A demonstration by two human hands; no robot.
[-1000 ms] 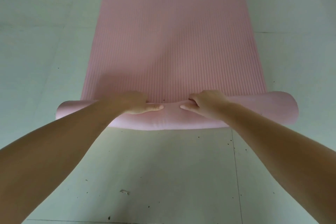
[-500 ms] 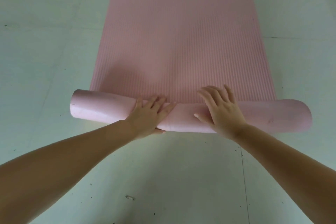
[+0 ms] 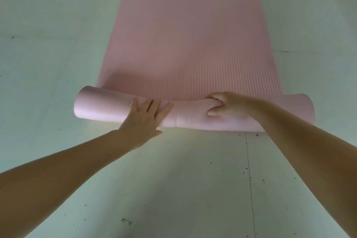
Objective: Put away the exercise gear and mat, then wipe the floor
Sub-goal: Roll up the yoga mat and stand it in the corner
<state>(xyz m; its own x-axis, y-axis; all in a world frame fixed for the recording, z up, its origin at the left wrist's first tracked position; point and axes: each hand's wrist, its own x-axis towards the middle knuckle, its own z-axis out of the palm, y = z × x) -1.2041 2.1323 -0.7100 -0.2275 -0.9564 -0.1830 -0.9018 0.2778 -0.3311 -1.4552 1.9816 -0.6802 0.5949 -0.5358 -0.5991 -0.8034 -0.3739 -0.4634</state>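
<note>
The right hand (image 3: 229,106), flat half a second ago, is now curled into the mat (image 3: 185,48), thumb and fingers pinching the roll beneath it; the roll has been thickened.

Pale greenish-white floor (image 3: 48,63), tiled, with thin dark seams (image 3: 249,170) running toward the near edge on the right and across at mid-height. Small dark specks (image 3: 246,168) scattered over the near right tiles. One pale scrap of debris (image 3: 125,221) lies near the bottom, left of centre.
</note>
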